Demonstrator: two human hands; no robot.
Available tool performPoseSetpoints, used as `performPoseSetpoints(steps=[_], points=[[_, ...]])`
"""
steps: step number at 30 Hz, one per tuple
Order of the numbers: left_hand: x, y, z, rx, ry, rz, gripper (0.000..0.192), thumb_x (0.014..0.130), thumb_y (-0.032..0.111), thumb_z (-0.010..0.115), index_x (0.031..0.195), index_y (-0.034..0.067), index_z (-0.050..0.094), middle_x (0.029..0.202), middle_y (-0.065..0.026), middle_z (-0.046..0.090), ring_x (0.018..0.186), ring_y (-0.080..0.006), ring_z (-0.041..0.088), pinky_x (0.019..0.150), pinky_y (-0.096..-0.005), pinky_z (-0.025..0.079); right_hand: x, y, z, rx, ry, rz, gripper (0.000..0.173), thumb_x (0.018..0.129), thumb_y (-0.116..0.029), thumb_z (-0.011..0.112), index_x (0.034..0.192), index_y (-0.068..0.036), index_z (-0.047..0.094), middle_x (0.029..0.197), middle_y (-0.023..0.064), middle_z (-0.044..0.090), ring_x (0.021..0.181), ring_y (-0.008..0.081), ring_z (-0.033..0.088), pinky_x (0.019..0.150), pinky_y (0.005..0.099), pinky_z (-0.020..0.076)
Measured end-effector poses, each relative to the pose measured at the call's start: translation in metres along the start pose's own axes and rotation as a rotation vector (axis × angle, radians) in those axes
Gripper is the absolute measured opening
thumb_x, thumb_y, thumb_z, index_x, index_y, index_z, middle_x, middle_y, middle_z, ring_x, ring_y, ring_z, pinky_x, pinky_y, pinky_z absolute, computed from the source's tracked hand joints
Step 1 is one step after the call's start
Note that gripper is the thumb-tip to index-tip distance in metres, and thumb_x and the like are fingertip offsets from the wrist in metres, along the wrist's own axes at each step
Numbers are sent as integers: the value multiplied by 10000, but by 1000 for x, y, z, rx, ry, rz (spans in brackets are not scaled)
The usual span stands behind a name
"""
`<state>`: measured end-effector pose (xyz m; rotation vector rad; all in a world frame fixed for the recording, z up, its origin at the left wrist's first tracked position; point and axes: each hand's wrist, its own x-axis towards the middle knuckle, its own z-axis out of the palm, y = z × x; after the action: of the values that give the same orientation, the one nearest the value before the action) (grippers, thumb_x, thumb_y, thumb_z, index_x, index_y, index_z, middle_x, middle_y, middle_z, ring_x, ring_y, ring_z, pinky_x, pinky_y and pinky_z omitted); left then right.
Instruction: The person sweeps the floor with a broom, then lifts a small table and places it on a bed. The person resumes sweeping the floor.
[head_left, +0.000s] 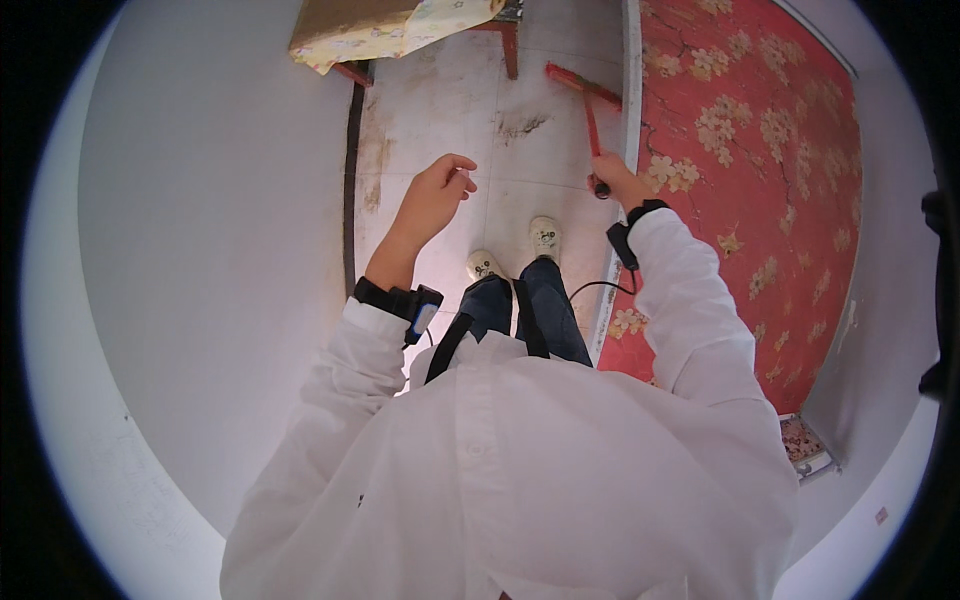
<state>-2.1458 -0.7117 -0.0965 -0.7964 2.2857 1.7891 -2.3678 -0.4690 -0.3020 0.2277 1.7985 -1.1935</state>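
My right hand is closed around the black-ended handle of a red brush. Its long, narrow red head lies across the floor tiles, with one end close to the pale edge of the red floral surface. My left hand hangs over the floor with fingers loosely curled and apart, holding nothing. Dark scuffs mark the tile between the two hands. Each wrist wears a black strap with a small device.
A wooden table with a patterned yellow cloth stands ahead. The red floral surface with a pale edge runs along the right, a plain wall along the left. A black cable hangs near my right knee.
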Motion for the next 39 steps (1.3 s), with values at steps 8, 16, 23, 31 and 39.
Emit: performPoseSetpoints(steps=[8, 16, 23, 31, 39], points=[[-6, -22, -11, -62, 118, -2, 236, 878, 130, 415, 1034, 18, 554, 818, -97, 626, 739, -159, 591, 698, -274, 466, 30, 77, 81, -1628, -410, -1175, 189, 538, -260, 696, 636, -101, 665, 650, 146, 615, 603, 316, 607, 542, 408, 473], [-17, -23, -23, -223, 189, 89, 244, 858, 118, 427, 1035, 12, 556, 841, -88, 623, 743, -155, 589, 684, -265, 465, -122, -2, 156, 325, -352, 256, 95, 791, -117, 552, 855, -63, 509, 639, 62, 467, 540, 197, 527, 449, 309, 453], [-18, -41, -29, -245, 138, 55, 250, 880, 142, 418, 1063, 25, 541, 853, -78, 604, 787, -146, 559, 735, -267, 451, -134, -48, 105, 680, -383, 362, 135, 792, -136, 573, 815, -57, 466, 628, 67, 484, 535, 166, 507, 446, 285, 440], [-41, -76, -27, -192, 117, -97, 282, 846, 165, 444, 1073, 26, 537, 865, -96, 627, 763, -166, 571, 716, -278, 449, -78, -19, 99, 422, 13, 140, 72, 819, -111, 492, 785, -73, 440, 601, 73, 446, 537, 212, 496, 447, 336, 427], [-60, -103, -38, -191, 82, -159, 278, 863, 169, 444, 1087, 29, 528, 875, -85, 606, 783, -157, 549, 733, -274, 441, -36, 55, 88, 43, -297, 93, 99, 795, -90, 546, 704, -64, 515, 605, 61, 494, 582, 172, 520, 505, 296, 431]])
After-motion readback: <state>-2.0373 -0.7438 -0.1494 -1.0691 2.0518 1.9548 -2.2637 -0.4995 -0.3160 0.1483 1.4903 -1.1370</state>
